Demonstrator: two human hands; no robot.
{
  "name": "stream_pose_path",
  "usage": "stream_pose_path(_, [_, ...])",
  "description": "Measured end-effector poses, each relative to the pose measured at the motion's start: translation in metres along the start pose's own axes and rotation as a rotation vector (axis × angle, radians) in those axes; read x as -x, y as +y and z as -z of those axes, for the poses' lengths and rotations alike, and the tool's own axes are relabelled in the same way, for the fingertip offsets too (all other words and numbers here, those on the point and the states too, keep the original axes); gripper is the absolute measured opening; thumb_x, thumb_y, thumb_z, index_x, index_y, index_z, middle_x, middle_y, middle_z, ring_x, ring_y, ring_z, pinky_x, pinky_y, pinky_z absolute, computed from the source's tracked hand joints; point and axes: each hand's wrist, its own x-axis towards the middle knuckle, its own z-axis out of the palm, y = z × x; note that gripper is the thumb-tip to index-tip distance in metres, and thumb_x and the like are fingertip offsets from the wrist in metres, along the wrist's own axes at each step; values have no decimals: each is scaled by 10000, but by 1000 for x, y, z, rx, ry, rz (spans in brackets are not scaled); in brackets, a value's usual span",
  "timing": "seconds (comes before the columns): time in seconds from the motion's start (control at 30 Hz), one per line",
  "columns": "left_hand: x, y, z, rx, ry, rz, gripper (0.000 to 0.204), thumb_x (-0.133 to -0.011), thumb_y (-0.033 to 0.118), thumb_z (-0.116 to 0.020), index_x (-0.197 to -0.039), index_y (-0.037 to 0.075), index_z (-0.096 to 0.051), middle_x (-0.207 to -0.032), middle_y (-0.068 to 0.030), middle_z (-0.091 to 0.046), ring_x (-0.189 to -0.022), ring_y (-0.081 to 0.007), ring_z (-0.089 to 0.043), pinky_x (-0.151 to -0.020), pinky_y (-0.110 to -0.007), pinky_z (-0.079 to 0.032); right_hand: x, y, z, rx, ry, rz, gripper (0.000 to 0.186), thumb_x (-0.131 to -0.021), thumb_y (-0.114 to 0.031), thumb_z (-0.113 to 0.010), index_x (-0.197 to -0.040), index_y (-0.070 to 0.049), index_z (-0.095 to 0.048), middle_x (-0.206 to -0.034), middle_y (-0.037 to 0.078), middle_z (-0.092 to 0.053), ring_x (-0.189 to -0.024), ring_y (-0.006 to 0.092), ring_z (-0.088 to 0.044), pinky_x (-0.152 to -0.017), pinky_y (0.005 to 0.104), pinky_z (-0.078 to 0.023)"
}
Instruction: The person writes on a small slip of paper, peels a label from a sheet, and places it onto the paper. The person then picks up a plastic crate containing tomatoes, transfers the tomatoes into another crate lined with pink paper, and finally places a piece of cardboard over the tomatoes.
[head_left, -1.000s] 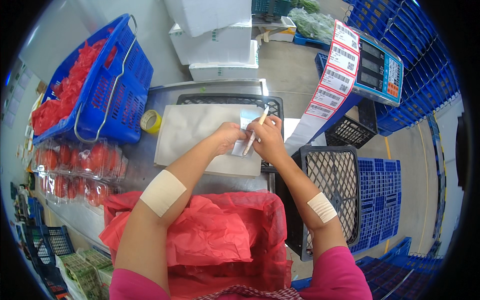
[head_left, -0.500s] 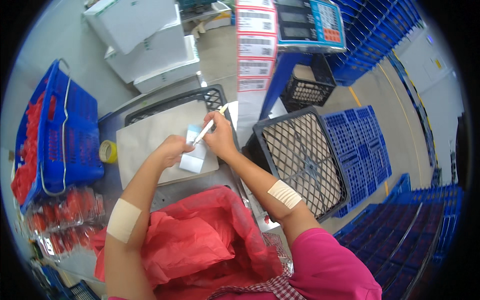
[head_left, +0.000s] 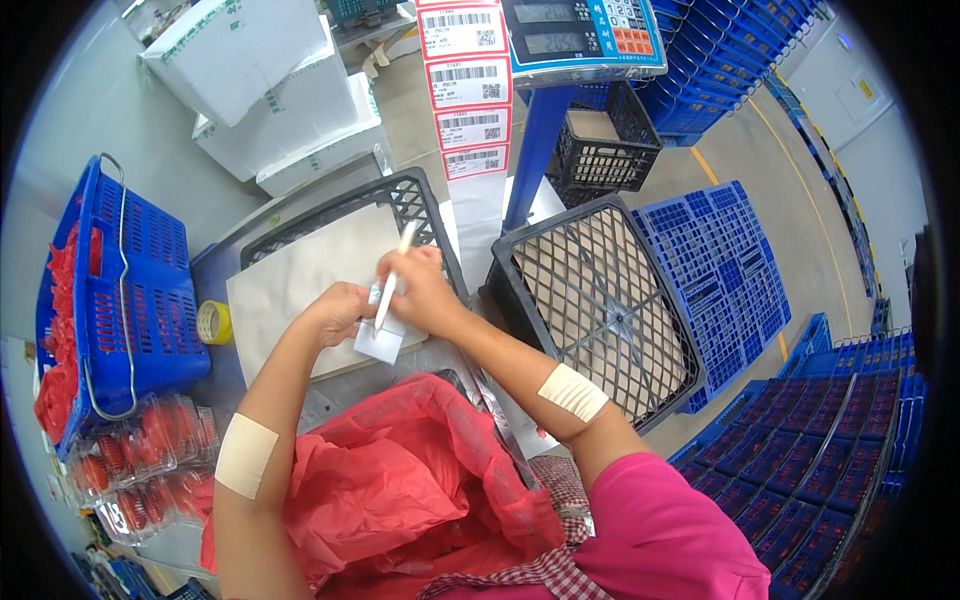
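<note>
Over a sheet of beige cardboard (head_left: 285,275), both my hands come together at a small white paper slip or pad (head_left: 380,343) with a light blue part. My left hand (head_left: 338,312) pinches the slip by its left side. A slim white pen (head_left: 388,295) is gripped in my right hand (head_left: 422,290), its tip pointing down at the paper and its pale yellow end up. Whether the tip touches the paper I cannot tell. My right fingers hide part of the slip. The cardboard lies on a black plastic crate (head_left: 415,195).
Red plastic lining (head_left: 385,470) fills a container before me. Left are a blue basket (head_left: 150,280), yellow tape (head_left: 214,322) and clear packs of red produce (head_left: 150,450). A label strip (head_left: 468,85) hangs beside a scale (head_left: 585,40); a black crate (head_left: 610,310) stands right.
The pen has tilted more upright, and my right hand has come closer to my left, covering more of the slip. The whole view has shifted slightly.
</note>
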Motion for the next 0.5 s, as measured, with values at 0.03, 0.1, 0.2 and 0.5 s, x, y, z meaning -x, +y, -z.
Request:
stream_pose_path(0.03, [-1, -1, 0, 4, -16, 14, 127, -761, -20, -555, -883, -44, -581, -835, -119, -624, -718, -200, -623, -664, -339, -510, 5, 7, -1, -93, 72, -165, 239, -640, -55, -627, -855, -67, -522, -685, 84, -559, -692, 242, -534, -700, 356, -404])
stream_pose_path(0.1, [-3, -8, 10, -13, -25, 44, 128, -765, -12, -564, -884, -55, -581, -844, -131, -625, -742, -214, -626, -685, -346, -508, 15, 15, 8, -604, 414, -724, 296, -658, 42, -579, -929, -56, -513, -782, 79, -565, -692, 168, -555, -617, 271, -430])
stream_pose_path(0.2, [-2, -18, 32, -48, 14, 71, 145, -773, -1, -563, -901, -66, -579, -865, -144, -622, -788, -231, -623, -714, -365, -502, 44, 8, 63, -522, 708, -826, 332, -663, 61, -578, -961, -58, -490, -820, 56, -538, -749, 143, -530, -658, 242, -430])
stream_pose_path(0.5, [0, -4, 14, -55, 9, 13, 177, -785, 1, -549, -941, -75, -583, -880, -138, -630, -808, -226, -626, -733, -354, -500, 127, 36, 248, 1122, 270, 26, 250, -604, 10, -583, -815, -103, -514, -790, 27, -588, -797, 198, -547, -776, 348, -327])
